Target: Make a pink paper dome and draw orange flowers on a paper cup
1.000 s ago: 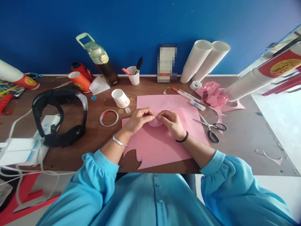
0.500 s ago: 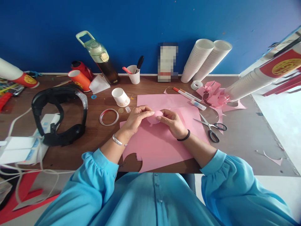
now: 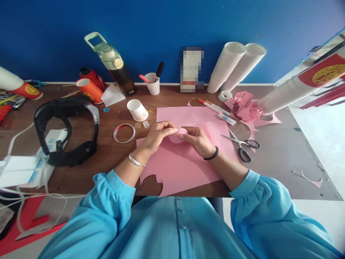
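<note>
Between my two hands is a small rounded piece of pink paper (image 3: 175, 137), held above larger pink paper sheets (image 3: 185, 165). My left hand (image 3: 159, 136) pinches its left edge between thumb and fingers. On the other side my right hand (image 3: 198, 139) grips the piece with thumb and bent fingers, which hide part of it. Scissors (image 3: 241, 143) lie partly spread to the right of my right hand. A white paper cup (image 3: 137, 110) rests tilted to the left, near a roll of tape (image 3: 124, 133).
Pens (image 3: 214, 107) and a glue stick (image 3: 226, 119) lie behind the sheets, beside pink scraps (image 3: 244, 104). Stacked paper cups (image 3: 228, 66) and a bottle (image 3: 114, 66) stand along the blue wall. At left are a black headset (image 3: 66, 162) and a power strip (image 3: 50, 151) with cables.
The view has shifted very slightly. Both hands keep hold of the small pink paper piece, whose lower edge looks a little different now; a small tab below it no longer shows.
</note>
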{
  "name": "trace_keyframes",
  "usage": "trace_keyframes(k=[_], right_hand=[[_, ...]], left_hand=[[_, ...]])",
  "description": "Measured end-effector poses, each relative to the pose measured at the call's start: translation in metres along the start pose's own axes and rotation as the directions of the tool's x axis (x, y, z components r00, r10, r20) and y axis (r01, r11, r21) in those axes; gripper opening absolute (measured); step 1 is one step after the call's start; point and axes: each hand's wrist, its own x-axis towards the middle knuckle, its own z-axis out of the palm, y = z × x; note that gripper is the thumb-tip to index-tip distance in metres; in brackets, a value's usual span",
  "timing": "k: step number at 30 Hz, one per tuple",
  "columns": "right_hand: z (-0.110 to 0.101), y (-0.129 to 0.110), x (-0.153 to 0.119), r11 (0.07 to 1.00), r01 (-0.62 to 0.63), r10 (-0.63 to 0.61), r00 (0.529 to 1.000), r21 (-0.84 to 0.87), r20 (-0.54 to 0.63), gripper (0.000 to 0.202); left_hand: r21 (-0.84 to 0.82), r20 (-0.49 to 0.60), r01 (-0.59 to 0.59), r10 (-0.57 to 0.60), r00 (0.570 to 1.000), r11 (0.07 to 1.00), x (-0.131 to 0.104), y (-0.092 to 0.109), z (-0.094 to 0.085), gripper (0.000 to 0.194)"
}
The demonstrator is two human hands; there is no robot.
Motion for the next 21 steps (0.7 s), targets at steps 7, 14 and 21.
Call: trace_keyframes(k=[7, 14, 21], right_hand=[[-0.0012, 0.0014, 0.0009, 0.999, -0.003, 0.002, 1.0, 0.032, 0.005, 0.036], [0.0004, -0.0005, 0.0008, 0.996, -0.001, 0.0, 1.0, -0.089, -0.007, 0.042], [0.0026, -0.0042, -0.0005, 0.978, -0.01, 0.011, 1.0, -0.208, 0.007, 0.044]], left_hand=[[0.012, 0.005, 0.006, -0.006, 1.0, 1.0, 0.001, -0.0021, -0.0023, 0.024], [0.082, 0.018, -0.001, -0.001, 1.0, 0.997, -0.0017, 0.0053, 0.0006, 0.033], [0.182, 0.016, -0.006, 0.003, 1.0, 0.983, -0.0014, 0.006, 0.0015, 0.032]])
